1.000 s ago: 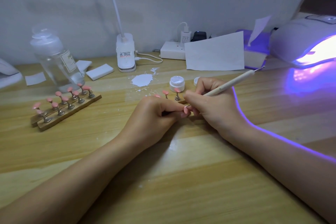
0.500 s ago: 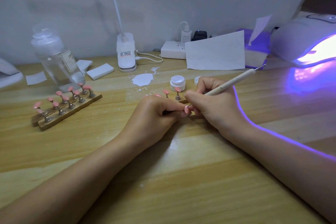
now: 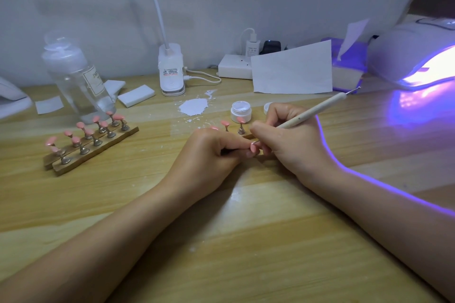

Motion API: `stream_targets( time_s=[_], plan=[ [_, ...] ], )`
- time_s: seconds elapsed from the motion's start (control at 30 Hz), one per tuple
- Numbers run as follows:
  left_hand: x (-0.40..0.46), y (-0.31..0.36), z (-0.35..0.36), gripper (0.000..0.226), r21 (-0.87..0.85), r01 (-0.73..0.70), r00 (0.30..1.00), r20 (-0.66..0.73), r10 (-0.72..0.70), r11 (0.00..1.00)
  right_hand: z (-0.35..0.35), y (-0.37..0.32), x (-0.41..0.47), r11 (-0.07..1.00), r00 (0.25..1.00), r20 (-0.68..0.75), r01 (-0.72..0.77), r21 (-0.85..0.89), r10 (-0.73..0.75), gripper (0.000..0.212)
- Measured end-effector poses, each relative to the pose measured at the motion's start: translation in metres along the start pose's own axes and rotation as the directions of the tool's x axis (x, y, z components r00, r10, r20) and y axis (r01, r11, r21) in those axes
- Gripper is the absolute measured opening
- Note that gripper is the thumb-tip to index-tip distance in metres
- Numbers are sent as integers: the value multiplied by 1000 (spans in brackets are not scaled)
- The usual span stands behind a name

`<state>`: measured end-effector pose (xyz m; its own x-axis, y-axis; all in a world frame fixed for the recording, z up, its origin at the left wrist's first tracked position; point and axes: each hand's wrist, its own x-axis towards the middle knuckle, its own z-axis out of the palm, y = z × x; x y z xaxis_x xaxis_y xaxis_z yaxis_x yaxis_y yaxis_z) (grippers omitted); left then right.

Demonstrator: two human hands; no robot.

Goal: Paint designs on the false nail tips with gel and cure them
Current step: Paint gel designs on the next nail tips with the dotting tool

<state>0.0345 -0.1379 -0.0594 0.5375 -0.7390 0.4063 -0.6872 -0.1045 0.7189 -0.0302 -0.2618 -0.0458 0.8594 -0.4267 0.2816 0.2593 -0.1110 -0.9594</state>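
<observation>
My left hand [image 3: 209, 155] pinches a pink false nail tip [image 3: 253, 147] on its small stand, low over the wooden table. My right hand [image 3: 288, 142] grips a cream dotting pen [image 3: 312, 112] like a pencil, its metal point touching that tip. Behind my hands a wooden holder strip carries two more pink tips [image 3: 225, 123]. An open white gel jar [image 3: 241, 111] stands just beyond, its lid [image 3: 267, 108] partly hidden by my right hand. A lit UV curing lamp [image 3: 418, 56] glows violet at the far right.
Two wooden holders with several pink tips [image 3: 91, 140] lie at the left, a clear bottle [image 3: 73, 76] behind them. A white gel smear [image 3: 193, 107], a desk-lamp base [image 3: 171, 71], a power strip [image 3: 235, 66], a paper sheet [image 3: 293, 71], a tissue box [image 3: 349, 66] and white pads [image 3: 135, 96] line the back.
My hands stay almost still on the same tip. The pen's point has shifted only slightly.
</observation>
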Motion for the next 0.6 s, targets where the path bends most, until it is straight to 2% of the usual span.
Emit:
stream_targets(
  time_s=[0.6],
  plan=[
    [0,1,-1,13,5,2,1000,18,-2,1000,0,1,0,1000,1000,-6,-10,-5,10,37]
  ],
)
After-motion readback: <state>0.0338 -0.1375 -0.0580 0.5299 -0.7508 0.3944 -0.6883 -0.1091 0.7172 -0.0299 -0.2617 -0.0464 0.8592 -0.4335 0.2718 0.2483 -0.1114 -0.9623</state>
